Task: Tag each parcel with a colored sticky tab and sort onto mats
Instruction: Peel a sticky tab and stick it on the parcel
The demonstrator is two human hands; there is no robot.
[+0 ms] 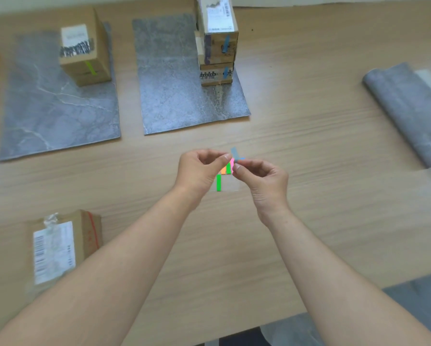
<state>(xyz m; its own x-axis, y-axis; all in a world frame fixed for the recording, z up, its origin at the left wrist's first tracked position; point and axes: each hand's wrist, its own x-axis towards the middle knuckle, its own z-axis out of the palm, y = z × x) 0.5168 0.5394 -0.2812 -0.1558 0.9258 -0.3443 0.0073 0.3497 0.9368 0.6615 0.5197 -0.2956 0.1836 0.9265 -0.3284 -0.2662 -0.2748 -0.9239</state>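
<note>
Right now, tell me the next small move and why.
Probably pull the blue tab free of the tab sheet: the right hand pinches its end while the left hand holds the sheet, and it looks half peeled. The near-left parcel shows no tab, so it likely goes there.

This looks like a desk for sorting mail. A wooden table point(309, 126) holds brown boxes point(84, 53) with labels point(53, 250), flat grey mats point(59, 108) and a rolled-up mat point(406, 106).
</note>
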